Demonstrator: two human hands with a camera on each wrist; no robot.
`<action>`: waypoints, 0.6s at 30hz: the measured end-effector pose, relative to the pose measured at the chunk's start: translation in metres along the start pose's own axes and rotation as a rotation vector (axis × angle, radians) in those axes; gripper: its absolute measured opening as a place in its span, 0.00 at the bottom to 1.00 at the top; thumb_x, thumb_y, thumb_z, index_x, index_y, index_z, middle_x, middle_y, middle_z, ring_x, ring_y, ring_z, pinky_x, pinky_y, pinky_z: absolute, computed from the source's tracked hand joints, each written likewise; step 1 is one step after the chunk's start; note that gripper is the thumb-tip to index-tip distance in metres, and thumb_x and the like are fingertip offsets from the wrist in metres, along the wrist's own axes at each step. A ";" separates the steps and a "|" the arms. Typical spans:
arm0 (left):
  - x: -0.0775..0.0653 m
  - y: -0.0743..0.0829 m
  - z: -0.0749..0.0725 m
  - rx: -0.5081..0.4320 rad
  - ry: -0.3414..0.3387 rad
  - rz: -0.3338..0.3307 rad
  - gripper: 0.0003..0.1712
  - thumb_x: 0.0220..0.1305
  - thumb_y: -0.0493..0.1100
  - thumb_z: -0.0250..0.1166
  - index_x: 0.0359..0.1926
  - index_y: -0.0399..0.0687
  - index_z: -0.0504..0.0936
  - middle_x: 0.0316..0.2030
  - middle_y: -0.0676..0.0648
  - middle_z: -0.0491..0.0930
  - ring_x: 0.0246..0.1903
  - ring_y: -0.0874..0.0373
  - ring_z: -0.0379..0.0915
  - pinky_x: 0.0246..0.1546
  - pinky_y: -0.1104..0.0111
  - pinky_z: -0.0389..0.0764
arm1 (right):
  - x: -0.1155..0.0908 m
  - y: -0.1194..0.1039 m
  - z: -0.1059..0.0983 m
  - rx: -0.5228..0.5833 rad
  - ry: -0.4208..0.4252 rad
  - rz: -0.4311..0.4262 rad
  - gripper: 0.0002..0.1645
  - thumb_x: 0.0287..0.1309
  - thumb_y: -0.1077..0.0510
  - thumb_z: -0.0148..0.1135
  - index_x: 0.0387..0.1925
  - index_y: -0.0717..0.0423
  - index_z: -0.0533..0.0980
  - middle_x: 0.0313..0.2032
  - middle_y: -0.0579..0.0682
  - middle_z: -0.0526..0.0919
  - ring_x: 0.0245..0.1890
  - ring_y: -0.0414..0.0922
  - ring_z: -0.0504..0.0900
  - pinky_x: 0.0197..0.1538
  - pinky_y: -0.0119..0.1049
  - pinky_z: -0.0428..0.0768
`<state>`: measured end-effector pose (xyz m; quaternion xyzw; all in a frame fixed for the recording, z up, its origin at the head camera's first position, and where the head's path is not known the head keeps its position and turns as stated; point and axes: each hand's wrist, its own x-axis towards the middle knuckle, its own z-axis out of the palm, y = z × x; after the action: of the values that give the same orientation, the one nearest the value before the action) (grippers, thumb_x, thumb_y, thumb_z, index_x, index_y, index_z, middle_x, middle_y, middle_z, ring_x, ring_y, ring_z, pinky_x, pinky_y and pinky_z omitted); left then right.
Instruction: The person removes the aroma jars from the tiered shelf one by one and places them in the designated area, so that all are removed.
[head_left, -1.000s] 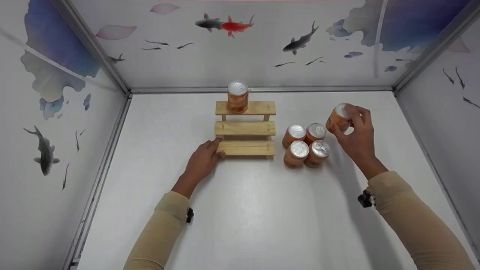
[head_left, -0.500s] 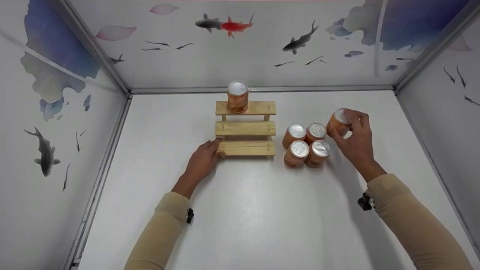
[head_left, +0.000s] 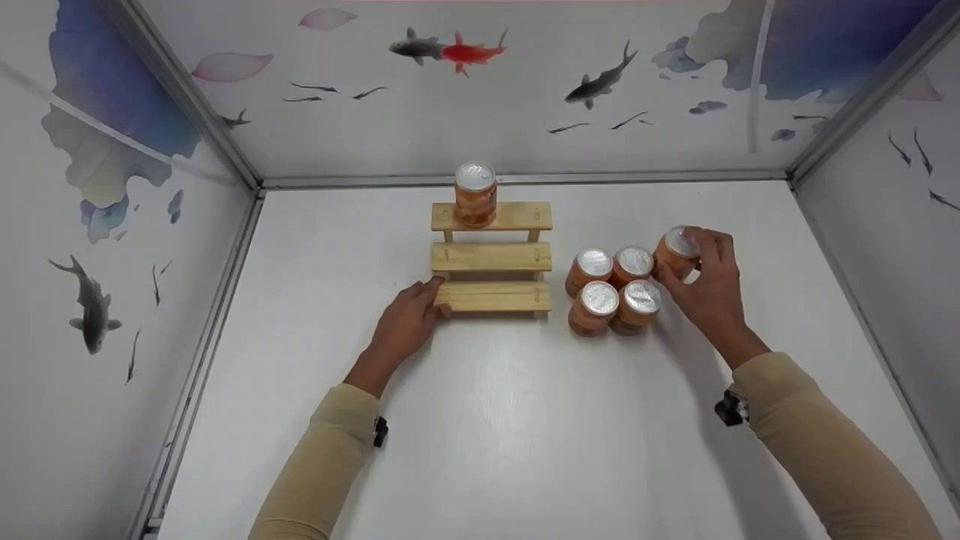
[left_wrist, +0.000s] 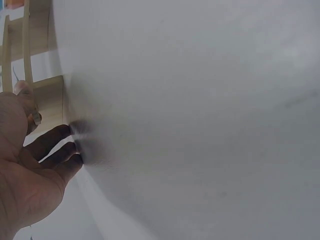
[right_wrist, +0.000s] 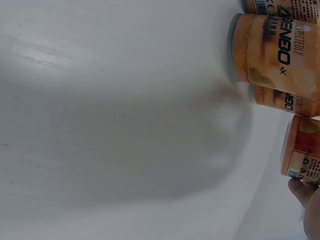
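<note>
Near the right side of the table, my right hand [head_left: 709, 296] grips an orange can [head_left: 675, 251] with a silvery lid, fingers at its far side and thumb on its near side. Just left of it several matching cans [head_left: 613, 292] stand upright in a tight cluster. A three-tier wooden rack [head_left: 491, 256] stands mid-table, and another such can [head_left: 476, 195] sits on its top step, left of centre. My left hand [head_left: 405, 322] holds the lower left end of the rack; in the left wrist view, thumb and forefinger pinch the wood while the other fingers [left_wrist: 52, 145] reach the tabletop.
The white table [head_left: 510, 435] is enclosed by a back wall [head_left: 525, 142] and side walls printed with fish and leaves. Metal strips edge the table. In the right wrist view, the clustered cans [right_wrist: 275, 52] show printed labels.
My right hand has brought its can nearer and down, beside the clustered cans. The left hand and the rack stay where they were.
</note>
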<state>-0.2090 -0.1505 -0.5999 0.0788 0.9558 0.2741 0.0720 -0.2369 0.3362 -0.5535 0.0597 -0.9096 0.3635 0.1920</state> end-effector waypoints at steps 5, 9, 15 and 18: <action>0.000 0.000 0.000 0.003 0.003 -0.005 0.37 0.86 0.61 0.55 0.86 0.55 0.66 0.80 0.33 0.71 0.82 0.36 0.65 0.81 0.41 0.70 | -0.003 0.002 0.002 -0.014 -0.015 0.010 0.39 0.65 0.66 0.77 0.73 0.61 0.70 0.68 0.66 0.69 0.69 0.61 0.78 0.59 0.52 0.82; 0.001 0.000 0.001 0.015 0.000 -0.001 0.36 0.87 0.61 0.55 0.86 0.55 0.66 0.80 0.33 0.71 0.81 0.36 0.65 0.81 0.41 0.70 | -0.004 0.005 0.004 -0.014 -0.029 0.008 0.39 0.65 0.67 0.77 0.73 0.62 0.69 0.68 0.68 0.69 0.69 0.63 0.77 0.59 0.56 0.83; 0.000 -0.001 0.000 0.015 0.003 0.001 0.37 0.86 0.62 0.55 0.86 0.55 0.66 0.79 0.34 0.72 0.81 0.36 0.66 0.81 0.42 0.70 | -0.003 0.011 0.007 -0.003 -0.059 0.027 0.39 0.66 0.66 0.76 0.72 0.64 0.67 0.67 0.70 0.67 0.71 0.67 0.75 0.62 0.67 0.85; -0.001 0.000 -0.001 0.010 0.012 0.014 0.36 0.86 0.61 0.56 0.85 0.54 0.67 0.79 0.33 0.73 0.81 0.36 0.67 0.80 0.42 0.71 | -0.003 0.013 0.008 -0.011 -0.072 0.032 0.38 0.66 0.66 0.76 0.72 0.64 0.66 0.67 0.71 0.66 0.71 0.70 0.75 0.62 0.68 0.86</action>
<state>-0.2085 -0.1508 -0.5993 0.0841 0.9570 0.2701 0.0640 -0.2397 0.3402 -0.5688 0.0570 -0.9188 0.3591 0.1538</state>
